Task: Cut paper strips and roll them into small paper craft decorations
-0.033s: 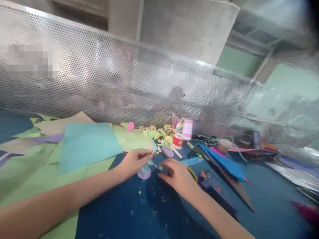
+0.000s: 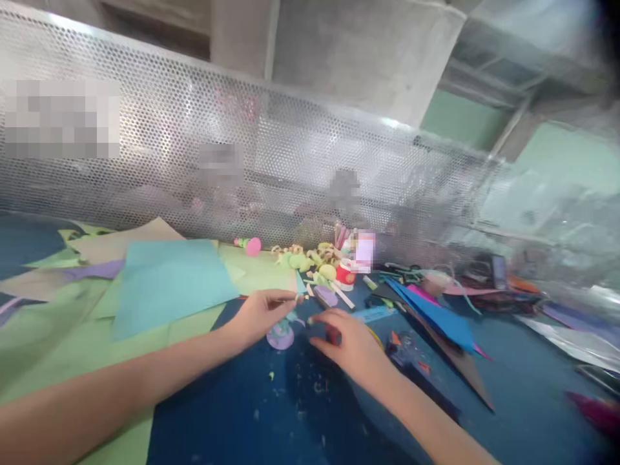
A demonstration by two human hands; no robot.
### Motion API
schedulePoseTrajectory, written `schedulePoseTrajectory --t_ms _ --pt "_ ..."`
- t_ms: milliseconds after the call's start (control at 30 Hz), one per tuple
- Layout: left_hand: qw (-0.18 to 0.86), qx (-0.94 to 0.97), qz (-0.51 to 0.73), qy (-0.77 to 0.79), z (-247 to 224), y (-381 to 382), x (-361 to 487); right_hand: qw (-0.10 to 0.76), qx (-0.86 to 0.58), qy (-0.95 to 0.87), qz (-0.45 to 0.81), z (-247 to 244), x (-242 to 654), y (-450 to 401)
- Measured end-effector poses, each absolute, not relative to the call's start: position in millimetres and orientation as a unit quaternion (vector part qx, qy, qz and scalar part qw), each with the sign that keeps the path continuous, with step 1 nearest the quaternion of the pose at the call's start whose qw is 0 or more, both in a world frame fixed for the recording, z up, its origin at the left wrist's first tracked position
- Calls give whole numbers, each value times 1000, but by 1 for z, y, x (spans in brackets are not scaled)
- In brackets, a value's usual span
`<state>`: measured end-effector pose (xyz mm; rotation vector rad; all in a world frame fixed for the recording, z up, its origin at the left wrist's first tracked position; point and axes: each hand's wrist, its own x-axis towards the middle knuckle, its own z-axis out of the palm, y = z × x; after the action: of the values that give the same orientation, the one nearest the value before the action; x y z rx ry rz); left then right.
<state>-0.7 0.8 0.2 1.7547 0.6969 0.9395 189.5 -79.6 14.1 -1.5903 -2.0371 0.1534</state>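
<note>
Right hand (image 2: pixel 351 342) has shifted slightly toward three o'clock, fingers parted; at its nine, a lilac-based craft piece (image 2: pixel 279 339) sits beside the left hand (image 2: pixel 259 316), which pinches a tiny scrap (image 2: pixel 299 298). Beyond, at one o'clock, green pieces (image 2: pixel 327 271) crowd a red-and-white tub (image 2: pixel 345 274), contents unclear.

Perforated metal panel (image 2: pixel 300 142), blue tabletop (image 2: pixel 217 416)

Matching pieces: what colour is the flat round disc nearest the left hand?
Light purple flat disc; head view.
</note>
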Motion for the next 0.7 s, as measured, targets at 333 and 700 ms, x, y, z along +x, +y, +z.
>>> schedulePoseTrajectory --t_ms 333,700 --pt "522 664 420 332 2 13 -8 15 -779 -625 -46 3 324 -140" --pt "532 658 423 324 0 8 -9 190 -717 -657 -138 9 319 -144"
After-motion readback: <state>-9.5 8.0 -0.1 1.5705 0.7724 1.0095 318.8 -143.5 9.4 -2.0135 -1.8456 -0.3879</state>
